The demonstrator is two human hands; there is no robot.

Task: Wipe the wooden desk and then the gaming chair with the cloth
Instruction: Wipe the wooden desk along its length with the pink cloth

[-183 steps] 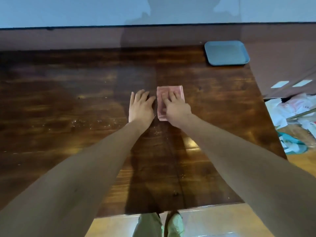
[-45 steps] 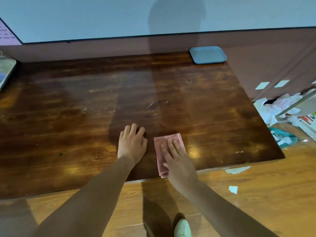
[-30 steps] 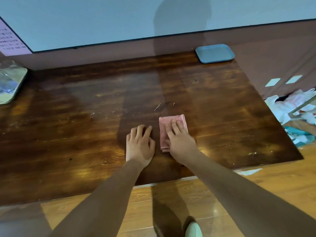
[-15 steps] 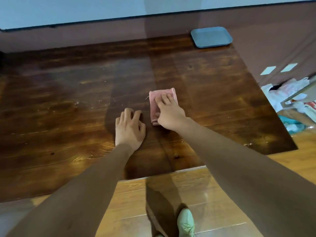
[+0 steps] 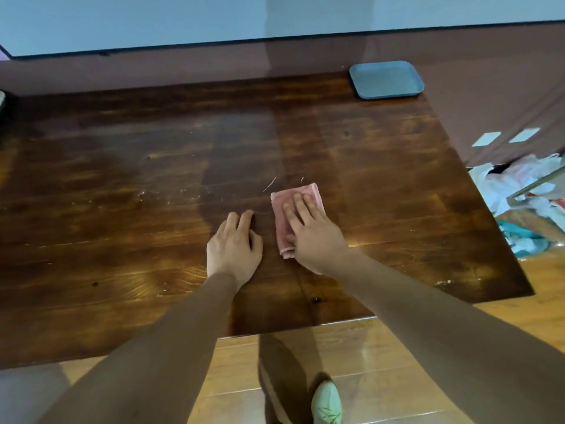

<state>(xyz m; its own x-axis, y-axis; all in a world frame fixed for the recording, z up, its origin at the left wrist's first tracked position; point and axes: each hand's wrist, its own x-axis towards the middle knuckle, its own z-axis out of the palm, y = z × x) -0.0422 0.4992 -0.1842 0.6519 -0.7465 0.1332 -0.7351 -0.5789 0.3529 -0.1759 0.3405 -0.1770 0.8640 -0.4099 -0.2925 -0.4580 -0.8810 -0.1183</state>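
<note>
Right hand (image 5: pixel 315 240) lies flat on the folded pink cloth (image 5: pixel 309 191), fingers straight and a little spread, pressing it down, not pinching it. Left hand (image 5: pixel 234 249) rests palm-down on the bare wooden desk (image 5: pixel 122 166) just left of the cloth, fingers straight, holding nothing; it looks like a brace. Cloth sits centre of frame, right of the desk's middle.

Step in hand, by my read: the desk wipe, first half of the task. Gaming chair is not in view, so that part is not begun. Thin pale scraps (image 5: pixel 269 184) lie just beyond the cloth's far left corner. Next move is likely a push forward and left over them, with even palm pressure so the fold doesn't bunch. Pale specks (image 5: pixel 143 194) at mid-left of frame also need a pass, as do a few crumbs (image 5: pixel 443 282) near the desk's lower right corner.

Around: blue tray (image 5: pixel 386 79) sits on the desk's far right corner, upper right of frame, well apart from the hands; wiping there means lifting it or working round it. Litter heap (image 5: pixel 519 191) of paper and plastic lies off the desk's right edge. Green shoe (image 5: pixel 325 402) shows at bottom centre on the wood floor (image 5: pixel 397 347). Nothing stands between cloth and scraps.
</note>
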